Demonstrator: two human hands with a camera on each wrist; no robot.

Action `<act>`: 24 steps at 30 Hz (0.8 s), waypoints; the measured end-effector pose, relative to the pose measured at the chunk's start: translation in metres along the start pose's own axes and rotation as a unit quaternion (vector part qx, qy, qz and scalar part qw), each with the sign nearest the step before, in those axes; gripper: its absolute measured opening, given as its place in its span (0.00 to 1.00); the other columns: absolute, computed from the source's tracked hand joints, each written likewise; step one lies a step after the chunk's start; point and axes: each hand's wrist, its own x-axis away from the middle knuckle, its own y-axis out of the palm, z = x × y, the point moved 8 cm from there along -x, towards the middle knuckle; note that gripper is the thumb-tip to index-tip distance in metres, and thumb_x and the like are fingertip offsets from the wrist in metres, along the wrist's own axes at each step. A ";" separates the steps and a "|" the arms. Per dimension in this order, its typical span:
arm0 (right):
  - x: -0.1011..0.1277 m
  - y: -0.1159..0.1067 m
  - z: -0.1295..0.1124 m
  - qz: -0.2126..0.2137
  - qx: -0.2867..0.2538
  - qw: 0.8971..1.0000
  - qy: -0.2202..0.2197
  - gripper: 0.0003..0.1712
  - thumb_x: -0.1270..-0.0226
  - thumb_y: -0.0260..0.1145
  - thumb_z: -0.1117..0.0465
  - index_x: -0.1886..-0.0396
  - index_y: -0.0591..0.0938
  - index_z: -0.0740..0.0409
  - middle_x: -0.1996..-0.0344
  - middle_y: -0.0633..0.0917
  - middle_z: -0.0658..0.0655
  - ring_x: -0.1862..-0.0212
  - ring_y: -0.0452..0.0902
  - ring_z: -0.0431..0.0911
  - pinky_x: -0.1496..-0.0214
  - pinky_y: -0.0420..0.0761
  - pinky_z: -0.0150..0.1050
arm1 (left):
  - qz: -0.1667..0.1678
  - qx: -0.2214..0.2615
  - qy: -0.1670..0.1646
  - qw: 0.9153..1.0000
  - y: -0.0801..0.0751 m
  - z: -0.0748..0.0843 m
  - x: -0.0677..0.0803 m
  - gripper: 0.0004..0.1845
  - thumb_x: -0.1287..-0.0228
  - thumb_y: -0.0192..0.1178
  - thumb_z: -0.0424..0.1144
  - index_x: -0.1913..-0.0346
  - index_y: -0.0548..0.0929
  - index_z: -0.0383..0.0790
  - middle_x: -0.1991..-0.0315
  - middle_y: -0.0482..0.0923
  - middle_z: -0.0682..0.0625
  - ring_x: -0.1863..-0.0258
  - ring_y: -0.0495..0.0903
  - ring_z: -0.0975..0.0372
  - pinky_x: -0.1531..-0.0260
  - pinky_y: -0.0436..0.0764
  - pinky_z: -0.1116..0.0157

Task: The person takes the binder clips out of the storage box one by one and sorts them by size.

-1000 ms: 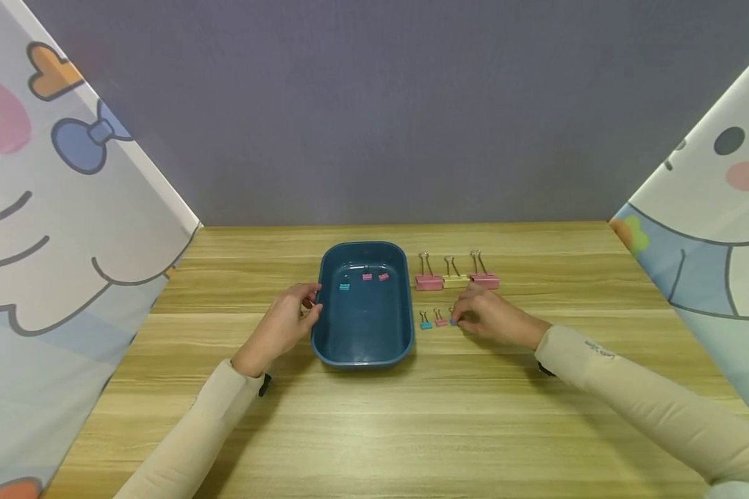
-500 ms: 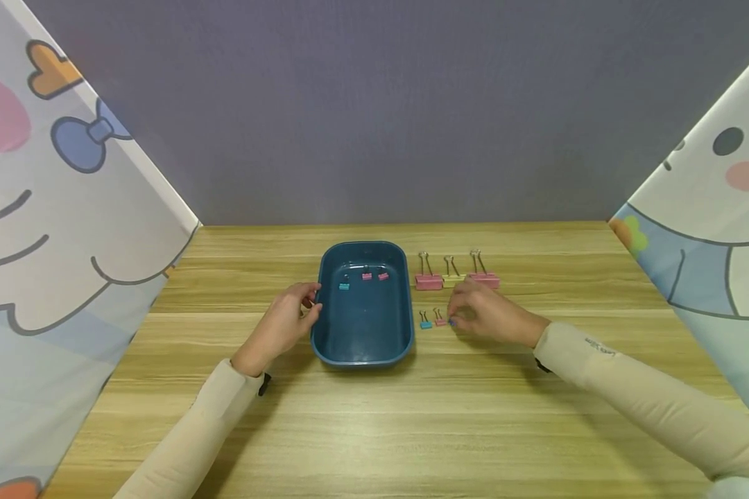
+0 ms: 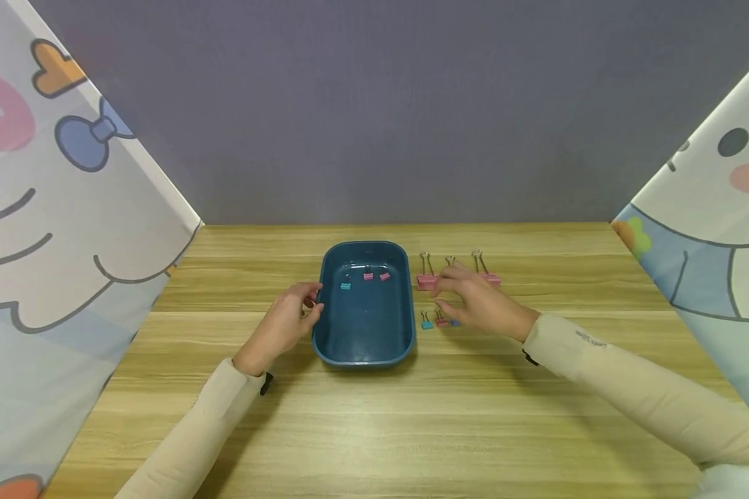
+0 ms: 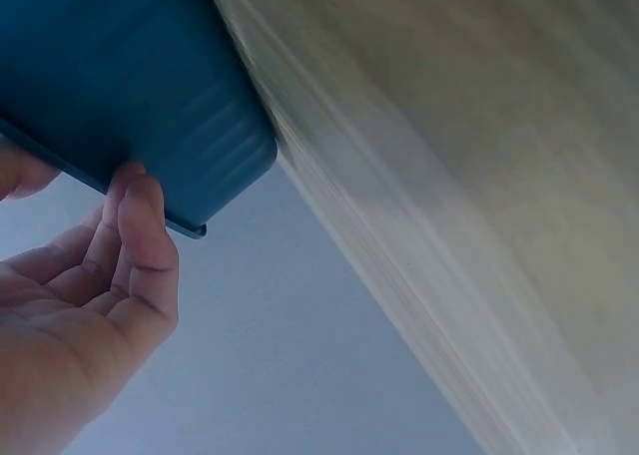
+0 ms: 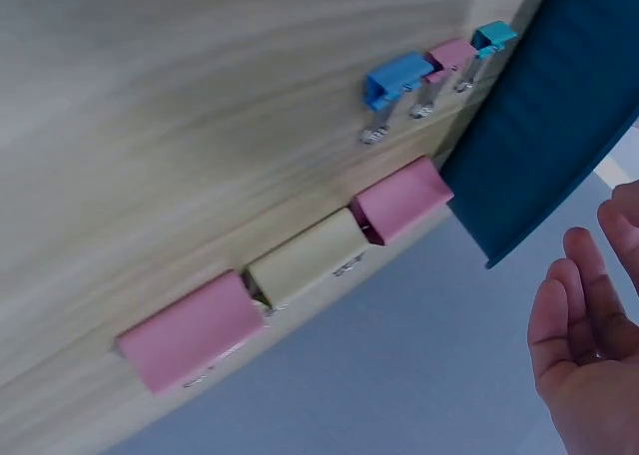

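A dark blue tray (image 3: 363, 339) sits mid-table with a teal clip (image 3: 346, 285) and two small pink clips (image 3: 368, 276) inside. My left hand (image 3: 308, 305) holds its left rim, fingertips (image 4: 140, 211) curled against the lip of the tray (image 4: 120, 66). My right hand (image 3: 444, 290) hovers open and empty just right of the tray, above a row of small clips: teal (image 3: 426, 324), pink (image 3: 440, 321), blue (image 3: 454, 322). The right wrist view shows the blue clip (image 5: 397, 79) lying free and the open right hand (image 5: 589, 345).
Behind the small clips lies a row of large binder clips: pink (image 5: 401, 198), cream (image 5: 310, 256), pink (image 5: 190, 330). The hand partly hides them in the head view. Cartoon-printed curtains (image 3: 69, 208) flank the wooden table (image 3: 374, 416); a grey wall stands behind.
My right hand has lifted off the small blue clip and drifted left and back with fingers spread. The blue clip stays on the table. The left hand has not moved.
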 end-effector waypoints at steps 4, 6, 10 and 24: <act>-0.011 -0.003 -0.005 0.017 0.001 1.000 -0.020 0.07 0.45 0.69 0.68 0.65 0.85 0.55 0.66 0.79 0.50 0.61 0.70 0.42 0.58 0.75 0.38 | -0.001 -0.002 -0.002 1.000 0.000 -0.001 0.000 0.20 0.39 0.61 0.29 0.45 0.75 0.25 0.63 0.76 0.44 0.64 0.78 0.56 0.69 0.79 0.63; -0.016 -0.004 -0.007 0.019 0.000 0.999 -0.027 0.08 0.44 0.69 0.68 0.65 0.85 0.56 0.66 0.79 0.50 0.61 0.69 0.42 0.59 0.74 0.37 | -0.001 0.000 -0.002 1.000 -0.001 0.000 -0.001 0.20 0.39 0.61 0.29 0.45 0.75 0.25 0.63 0.76 0.44 0.64 0.78 0.56 0.69 0.79 0.64; -0.024 -0.003 -0.010 0.018 -0.002 0.999 -0.037 0.07 0.44 0.69 0.68 0.65 0.84 0.55 0.66 0.78 0.48 0.61 0.69 0.41 0.58 0.74 0.36 | -0.002 0.006 0.001 1.000 -0.001 0.001 -0.001 0.20 0.39 0.61 0.28 0.44 0.74 0.25 0.63 0.76 0.43 0.64 0.78 0.55 0.69 0.78 0.64; -0.038 0.011 -0.020 0.000 -0.009 0.999 -0.051 0.05 0.43 0.70 0.66 0.66 0.85 0.58 0.67 0.79 0.51 0.62 0.72 0.44 0.41 0.68 0.47 | 0.001 0.010 0.005 1.000 -0.001 0.000 0.001 0.20 0.39 0.61 0.28 0.45 0.75 0.24 0.63 0.76 0.44 0.64 0.77 0.56 0.70 0.78 0.65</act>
